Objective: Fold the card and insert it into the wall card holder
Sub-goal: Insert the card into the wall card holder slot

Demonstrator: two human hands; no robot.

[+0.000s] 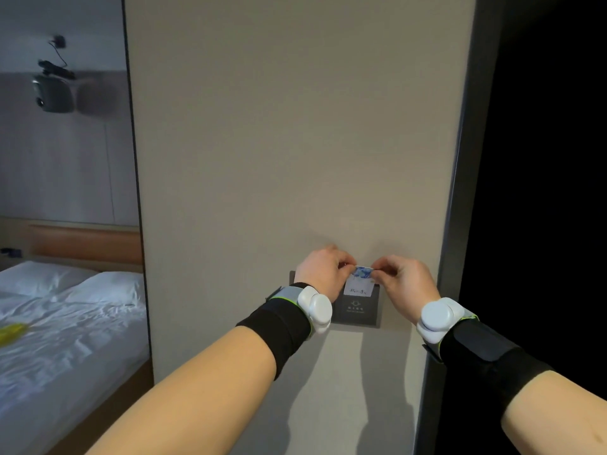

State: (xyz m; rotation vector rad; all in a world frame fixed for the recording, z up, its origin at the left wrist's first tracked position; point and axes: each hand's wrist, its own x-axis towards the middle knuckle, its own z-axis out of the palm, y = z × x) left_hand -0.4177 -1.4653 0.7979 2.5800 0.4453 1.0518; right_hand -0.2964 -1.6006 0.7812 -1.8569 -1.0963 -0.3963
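Observation:
A small white card (360,285) with a blue pattern near its top and handwriting lower down stands upright at the slot of the dark grey wall card holder (356,311). My left hand (323,272) pinches the card's upper left corner. My right hand (405,279) pinches its upper right corner. The card's top edge is bent over towards me. Its lower edge meets the holder's top, and I cannot tell how deep it sits. Both wrists wear black bands with white round devices.
The holder is mounted low on a beige wall panel (295,142). A mirror (62,159) on the left reflects a bed with white pillows and a yellow object. A dark grey frame edge (460,192) and black space lie to the right.

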